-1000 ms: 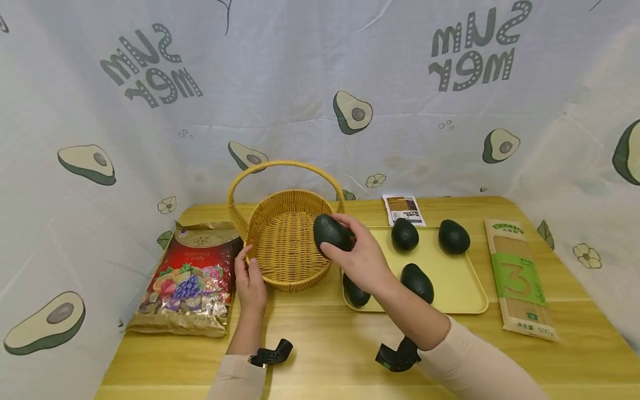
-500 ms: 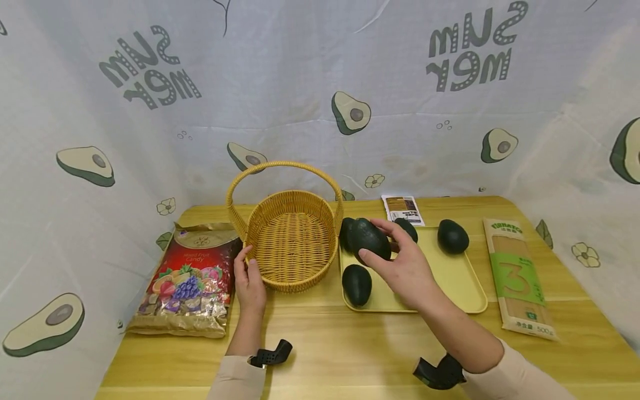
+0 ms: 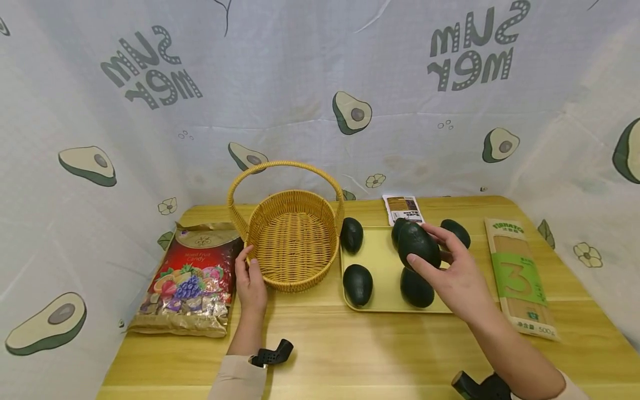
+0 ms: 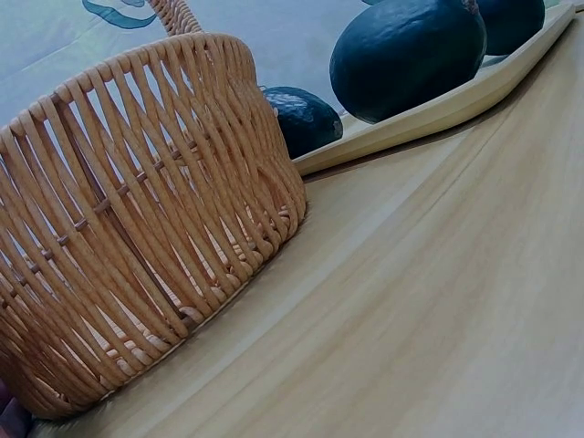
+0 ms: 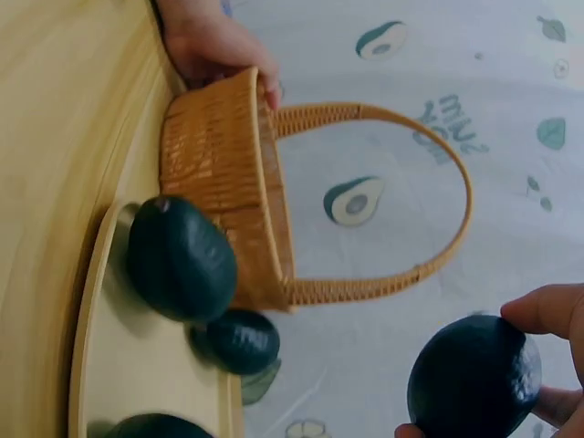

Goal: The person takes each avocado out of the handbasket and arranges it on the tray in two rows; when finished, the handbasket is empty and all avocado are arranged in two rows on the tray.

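Note:
In the head view, my right hand holds a dark green avocado above the yellow tray, thumb in front and fingers behind. The same avocado shows between the fingertips in the right wrist view. Several more avocados lie on the tray, among them one at the back left and one at the front left. My left hand grips the left side of a round wicker basket, fingertips at its rim. Nothing lies inside the basket, whose tall handle stands upright.
A red bag of mixed fruit candy lies left of the basket. Right of the tray is a long pack of noodles. A small white packet lies behind the tray. A printed curtain stands behind the wooden table.
My right hand has carried the avocado from beside the basket's right rim rightward over the tray, uncovering the avocados on the tray's left side. My left hand and the basket have stayed put.

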`<state>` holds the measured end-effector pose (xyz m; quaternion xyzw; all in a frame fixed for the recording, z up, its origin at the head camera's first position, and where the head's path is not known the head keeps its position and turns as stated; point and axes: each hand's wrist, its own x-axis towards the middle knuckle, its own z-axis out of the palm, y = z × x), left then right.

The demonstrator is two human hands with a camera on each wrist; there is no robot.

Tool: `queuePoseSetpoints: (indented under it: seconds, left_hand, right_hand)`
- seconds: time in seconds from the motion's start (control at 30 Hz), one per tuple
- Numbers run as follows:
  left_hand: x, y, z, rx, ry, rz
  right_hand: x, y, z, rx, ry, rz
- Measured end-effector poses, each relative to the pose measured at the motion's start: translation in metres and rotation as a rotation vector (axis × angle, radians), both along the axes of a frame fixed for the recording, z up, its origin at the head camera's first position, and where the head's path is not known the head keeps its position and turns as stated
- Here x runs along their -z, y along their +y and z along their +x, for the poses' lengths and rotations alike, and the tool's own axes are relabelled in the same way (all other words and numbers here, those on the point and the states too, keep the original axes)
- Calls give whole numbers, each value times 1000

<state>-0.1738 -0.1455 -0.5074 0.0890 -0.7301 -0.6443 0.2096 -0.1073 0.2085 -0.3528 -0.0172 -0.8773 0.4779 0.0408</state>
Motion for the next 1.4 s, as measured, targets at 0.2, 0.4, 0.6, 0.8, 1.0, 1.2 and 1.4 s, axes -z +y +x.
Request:
queuePoseSetpoints:
  seconds: [0.2, 0.4, 0.6, 0.8, 1.0, 1.2, 1.4]
  left_hand:
    - [-1, 1, 0, -4, 1, 5]
    - [-1, 1, 1, -8, 2, 9]
    - [0, 1, 1, -19, 5, 4]
    - [0, 1, 1, -16, 7, 6]
    - [1, 1, 0, -21, 16, 3]
    - [1, 1, 0, -25, 29, 7]
    - [2, 1, 1, -19, 16, 0]
  right_hand:
    - [12, 30, 8, 43, -41, 51]
    - [30, 59, 13, 72, -144, 84]
    - [53, 84, 16, 128, -221, 118]
    - [72, 101, 16, 185, -248, 185]
    - [87, 111, 16, 194, -220, 228]
    - [94, 115, 14, 212, -221, 244]
    - [99, 115, 11, 215, -205, 279]
